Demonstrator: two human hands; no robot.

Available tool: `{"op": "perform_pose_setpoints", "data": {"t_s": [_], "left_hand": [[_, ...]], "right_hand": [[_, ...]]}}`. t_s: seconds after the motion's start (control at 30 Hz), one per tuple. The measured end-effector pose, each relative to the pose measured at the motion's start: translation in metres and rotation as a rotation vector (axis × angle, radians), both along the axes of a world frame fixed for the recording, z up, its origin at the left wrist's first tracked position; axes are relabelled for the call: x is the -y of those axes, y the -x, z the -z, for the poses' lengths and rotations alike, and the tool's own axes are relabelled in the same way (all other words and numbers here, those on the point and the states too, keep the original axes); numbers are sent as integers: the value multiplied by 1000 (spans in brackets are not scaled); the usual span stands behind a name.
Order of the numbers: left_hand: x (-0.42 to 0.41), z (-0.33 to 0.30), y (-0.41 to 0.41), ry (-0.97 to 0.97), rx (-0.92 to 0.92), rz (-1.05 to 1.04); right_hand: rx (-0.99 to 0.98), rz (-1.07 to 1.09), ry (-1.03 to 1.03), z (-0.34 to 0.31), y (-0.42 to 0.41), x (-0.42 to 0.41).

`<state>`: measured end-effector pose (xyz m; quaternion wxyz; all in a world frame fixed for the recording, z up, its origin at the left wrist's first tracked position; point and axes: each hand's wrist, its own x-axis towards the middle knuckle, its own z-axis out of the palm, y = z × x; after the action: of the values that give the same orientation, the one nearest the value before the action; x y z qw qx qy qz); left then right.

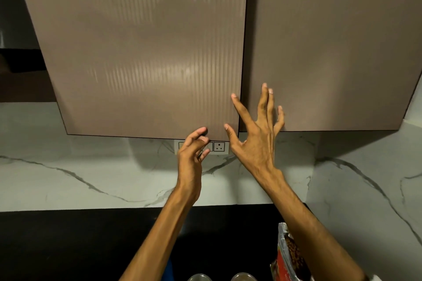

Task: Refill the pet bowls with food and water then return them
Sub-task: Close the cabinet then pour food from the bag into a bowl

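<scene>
Cabinet doors [141,52]: matt, finely ribbed laminate. Backsplash [68,166]: smooth veined marble. Tabletop [68,246]: glossy black. Food bag [288,258]: shiny foil. Bowls [198,277]: metal.

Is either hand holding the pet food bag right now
No, both hands are empty, raised at the cabinet doors; the bag sits open on the counter.

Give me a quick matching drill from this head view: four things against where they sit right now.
Things:
1. left hand
2. right hand
3. pet food bag
4. wall socket

Places:
A. on the marble wall just under the left cabinet door
B. fingers spread, across the gap between the two doors
C. open, at the bottom right on the dark counter
D. fingers curled at the left door's bottom edge

Pairs: 1-D, 2-B, 3-C, 4-A
</scene>
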<state>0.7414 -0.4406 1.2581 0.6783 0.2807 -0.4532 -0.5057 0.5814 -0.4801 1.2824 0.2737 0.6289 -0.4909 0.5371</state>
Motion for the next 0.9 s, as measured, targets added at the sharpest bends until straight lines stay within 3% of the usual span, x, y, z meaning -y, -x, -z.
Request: {"op": "perform_pose_setpoints", "data": {"t_s": [0.9], "left_hand": [[39,-1,-1,-30,51,3]], "right_hand": [[-48,126,-45,-4,4,46]]}}
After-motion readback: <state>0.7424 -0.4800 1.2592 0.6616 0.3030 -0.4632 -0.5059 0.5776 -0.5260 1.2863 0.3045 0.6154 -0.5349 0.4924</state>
